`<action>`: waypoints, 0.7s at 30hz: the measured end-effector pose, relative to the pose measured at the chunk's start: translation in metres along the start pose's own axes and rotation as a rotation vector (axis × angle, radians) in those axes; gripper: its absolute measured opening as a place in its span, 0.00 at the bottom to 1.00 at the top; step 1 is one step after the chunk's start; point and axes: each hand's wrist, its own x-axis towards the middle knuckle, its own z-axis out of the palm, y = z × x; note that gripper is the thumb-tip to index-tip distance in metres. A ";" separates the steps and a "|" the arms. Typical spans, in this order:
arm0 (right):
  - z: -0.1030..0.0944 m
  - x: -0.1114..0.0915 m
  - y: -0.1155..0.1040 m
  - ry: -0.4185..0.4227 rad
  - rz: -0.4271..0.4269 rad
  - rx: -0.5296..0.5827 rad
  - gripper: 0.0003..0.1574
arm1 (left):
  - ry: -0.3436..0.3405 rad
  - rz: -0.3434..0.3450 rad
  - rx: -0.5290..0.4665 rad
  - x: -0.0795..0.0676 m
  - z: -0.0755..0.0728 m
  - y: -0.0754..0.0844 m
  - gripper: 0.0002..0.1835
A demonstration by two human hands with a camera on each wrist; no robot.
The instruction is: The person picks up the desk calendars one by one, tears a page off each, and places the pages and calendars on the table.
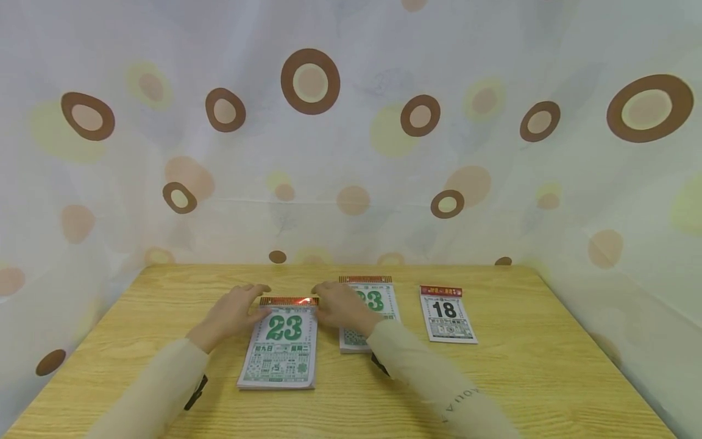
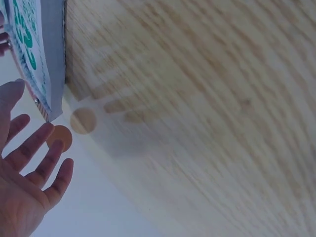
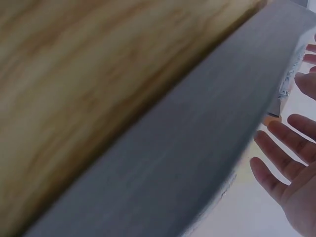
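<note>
A thick tear-off calendar (image 1: 280, 356) with a green 23 lies on the table, its red and gold header away from the person. At the left end of that header is my left hand (image 1: 231, 312), fingers extended and thumb by the top corner. My right hand (image 1: 344, 306) flanks the opposite end, its forearm crossing a second green 23 calendar (image 1: 388, 305) and covering part of it. In the left wrist view, the spread fingers (image 2: 61, 178) stand close to the pad's corner. The right wrist view shows similarly loose, spread fingers (image 3: 269, 177).
To the right lies a smaller calendar (image 1: 446, 317) with a black 18 and a red header. The wood-grain table (image 1: 526, 378) backs onto a white curtain (image 1: 351, 152) patterned with brown rings, which also hangs along both sides.
</note>
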 end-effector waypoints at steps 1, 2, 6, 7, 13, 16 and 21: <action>0.001 0.001 0.000 -0.006 -0.001 -0.002 0.27 | -0.006 0.000 -0.006 0.001 0.001 0.000 0.24; 0.002 0.001 0.001 -0.019 0.005 0.004 0.27 | -0.012 -0.001 -0.013 0.001 0.002 0.000 0.24; 0.005 0.003 0.001 -0.058 0.017 0.033 0.29 | -0.034 -0.012 -0.044 0.002 0.005 -0.002 0.24; 0.006 0.003 0.001 -0.064 0.018 0.042 0.28 | -0.037 -0.016 -0.051 0.002 0.005 -0.003 0.24; 0.009 0.005 0.001 -0.082 0.034 0.081 0.27 | -0.050 -0.023 -0.094 0.002 0.009 -0.006 0.23; 0.009 0.005 0.001 -0.090 0.039 0.104 0.27 | -0.070 -0.025 -0.122 0.003 0.010 -0.008 0.23; 0.009 0.006 0.002 -0.097 0.042 0.130 0.26 | -0.096 -0.042 -0.175 0.005 0.011 -0.009 0.23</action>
